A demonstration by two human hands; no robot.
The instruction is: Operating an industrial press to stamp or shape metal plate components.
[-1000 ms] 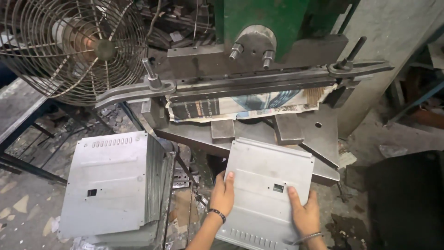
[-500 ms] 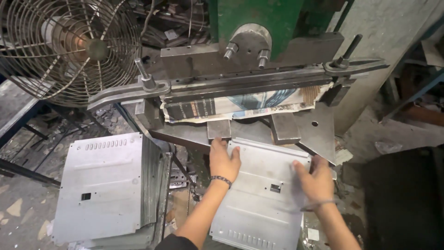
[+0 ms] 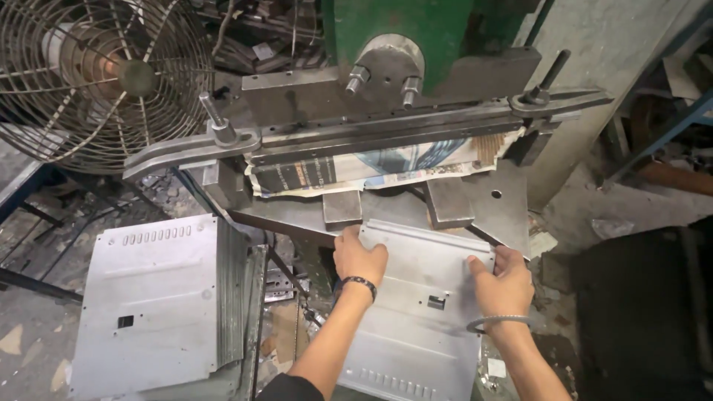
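Both hands are on a flat grey metal panel (image 3: 416,312) that lies between them, its far edge pushed up onto the steel bed (image 3: 512,212) of a green press machine (image 3: 438,30). The left hand (image 3: 358,258) lies palm-down on the panel's far left corner, fingers curled over the edge, with a dark beaded bracelet (image 3: 362,283) on the wrist. The right hand (image 3: 503,279) grips the panel's right edge, fingers folded around the rim and thumb on top; a thin metal bangle (image 3: 496,322) circles that wrist. The panel has a small rectangular cut-out near the right hand and a row of slots along its near edge. Just beyond it two steel blocks (image 3: 450,202) sit on the bed, and crumpled newspaper (image 3: 371,169) is tucked under the long horizontal bar (image 3: 356,134) of the machine. To the left, well apart from the hands, stands a stack of similar panels (image 3: 156,297). A wire-caged fan (image 3: 96,74) stands at the far left.
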